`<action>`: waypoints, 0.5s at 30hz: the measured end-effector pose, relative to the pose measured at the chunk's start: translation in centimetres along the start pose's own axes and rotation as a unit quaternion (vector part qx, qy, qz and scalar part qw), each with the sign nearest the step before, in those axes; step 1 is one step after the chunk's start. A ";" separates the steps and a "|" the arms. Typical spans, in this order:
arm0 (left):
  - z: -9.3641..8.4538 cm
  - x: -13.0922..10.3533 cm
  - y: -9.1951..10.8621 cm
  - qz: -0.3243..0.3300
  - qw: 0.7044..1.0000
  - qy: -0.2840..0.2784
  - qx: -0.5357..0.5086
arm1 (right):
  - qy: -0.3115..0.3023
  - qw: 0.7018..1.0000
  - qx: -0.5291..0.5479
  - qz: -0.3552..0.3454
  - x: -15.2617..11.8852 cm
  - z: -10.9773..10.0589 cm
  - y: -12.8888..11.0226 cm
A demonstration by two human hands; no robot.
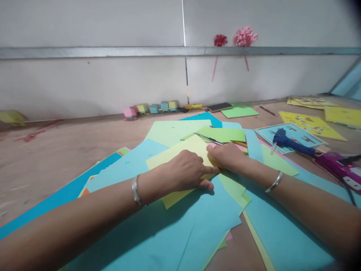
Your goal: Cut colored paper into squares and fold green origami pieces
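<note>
A pale yellow sheet lies over blue and green papers in the middle. My left hand rests on it, index finger pointing right along its right part and thumb below, over the blue paper. My right hand has its fingers closed on the right edge of the yellow sheet, touching the left fingertip. Just behind the right hand lie scissors and a light green piece.
A blue glue gun and a purple power strip lie at right, near printed cards. Along the wall stand small paper blocks and a phone. Paper flowers hang on a metal rail.
</note>
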State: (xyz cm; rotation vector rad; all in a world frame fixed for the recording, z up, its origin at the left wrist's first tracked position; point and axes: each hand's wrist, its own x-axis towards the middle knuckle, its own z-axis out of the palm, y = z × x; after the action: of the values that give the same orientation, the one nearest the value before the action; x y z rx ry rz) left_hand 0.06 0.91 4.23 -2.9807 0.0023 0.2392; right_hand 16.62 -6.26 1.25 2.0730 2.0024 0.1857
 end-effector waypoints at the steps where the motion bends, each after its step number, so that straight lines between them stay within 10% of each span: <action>1: 0.0 -0.2 0.1 0.001 1.000 0.006 0.003 | -0.003 1.000 -0.004 0.000 0.0 -0.1 -0.1; 15: 0.5 -6.8 2.3 -0.034 0.999 0.021 0.014 | -0.012 0.999 -0.038 0.002 -0.2 -0.3 -0.2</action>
State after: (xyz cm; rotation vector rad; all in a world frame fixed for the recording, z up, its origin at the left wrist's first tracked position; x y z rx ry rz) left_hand -6.76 -1.36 4.47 -2.9501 -0.0887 0.1679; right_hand 16.33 -6.37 1.50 2.0241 1.9458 0.2338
